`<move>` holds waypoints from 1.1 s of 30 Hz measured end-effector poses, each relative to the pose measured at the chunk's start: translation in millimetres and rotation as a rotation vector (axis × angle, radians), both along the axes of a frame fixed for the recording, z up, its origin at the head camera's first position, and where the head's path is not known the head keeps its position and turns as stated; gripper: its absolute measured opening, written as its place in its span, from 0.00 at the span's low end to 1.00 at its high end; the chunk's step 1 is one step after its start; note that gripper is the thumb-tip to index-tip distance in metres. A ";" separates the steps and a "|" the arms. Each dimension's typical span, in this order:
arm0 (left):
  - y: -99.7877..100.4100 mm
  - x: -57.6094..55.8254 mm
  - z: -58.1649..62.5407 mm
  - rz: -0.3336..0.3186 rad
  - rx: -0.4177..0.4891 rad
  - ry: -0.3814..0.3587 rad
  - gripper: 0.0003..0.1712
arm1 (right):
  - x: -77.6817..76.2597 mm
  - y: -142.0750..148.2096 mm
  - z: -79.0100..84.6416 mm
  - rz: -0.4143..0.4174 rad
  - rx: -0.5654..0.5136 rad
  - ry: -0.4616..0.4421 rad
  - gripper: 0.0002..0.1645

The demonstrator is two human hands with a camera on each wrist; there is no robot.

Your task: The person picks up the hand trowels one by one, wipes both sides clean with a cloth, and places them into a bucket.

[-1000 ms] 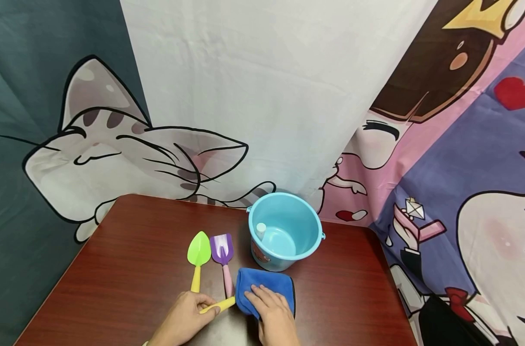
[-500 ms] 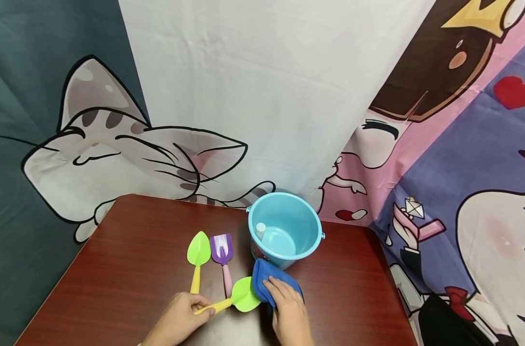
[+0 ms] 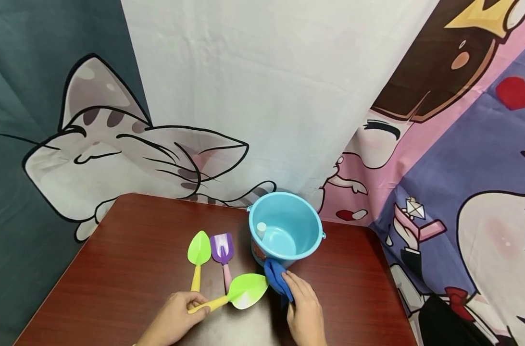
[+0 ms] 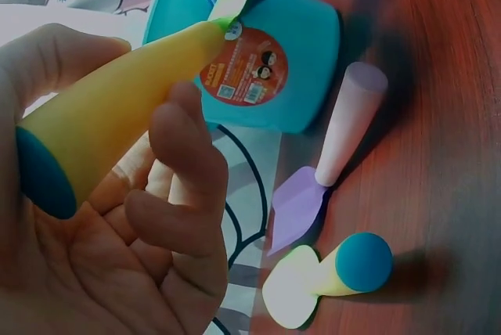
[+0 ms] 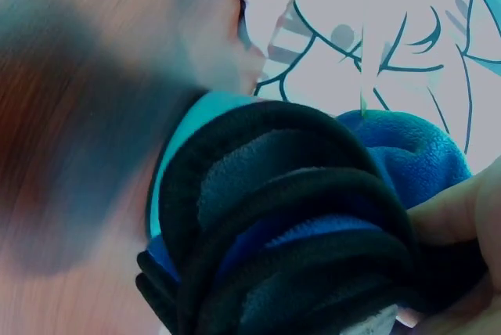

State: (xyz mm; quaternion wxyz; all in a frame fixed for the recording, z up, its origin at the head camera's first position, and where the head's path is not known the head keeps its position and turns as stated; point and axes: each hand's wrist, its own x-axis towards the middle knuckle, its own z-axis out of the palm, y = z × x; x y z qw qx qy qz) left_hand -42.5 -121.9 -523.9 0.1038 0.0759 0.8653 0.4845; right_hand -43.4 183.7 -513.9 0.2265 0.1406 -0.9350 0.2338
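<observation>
My left hand [image 3: 173,312] pinches the yellow handle of a toy shovel with a broad green blade [image 3: 247,290]. In the left wrist view, thumb and fingers close round that handle [image 4: 117,100], its blue end cap toward the palm. A folded blue cloth [image 3: 276,276] with dark edging is gripped in my right hand [image 3: 306,307], right at the tip of the green blade. Seen from the right wrist, the cloth [image 5: 297,210] bunches in several folds beside the thumb. Part of the blade's tip is hidden by the cloth in the left wrist view.
Behind the hands stands a light blue bucket [image 3: 297,223] with a small white cylinder [image 3: 261,230] inside. A smaller green shovel [image 3: 199,250] and a purple shovel [image 3: 221,247] with a pink handle lie on the brown table [image 3: 128,269]. A cartoon curtain [image 3: 245,96] hangs behind.
The cloth has slid right along the green blade with my right hand, uncovering the blade that it hid before. My left hand has shifted slightly left with the handle.
</observation>
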 end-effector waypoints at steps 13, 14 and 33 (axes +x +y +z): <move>7.7 2.5 -11.8 0.005 0.028 0.101 0.16 | 4.4 2.7 2.5 -0.017 -0.059 -0.003 0.46; 8.7 3.0 -12.3 0.008 0.023 0.110 0.16 | 4.6 2.7 2.7 -0.016 -0.062 -0.002 0.46; 16.1 3.9 -17.7 0.035 0.004 0.350 0.14 | 2.9 -9.7 9.5 0.089 -0.100 0.148 0.47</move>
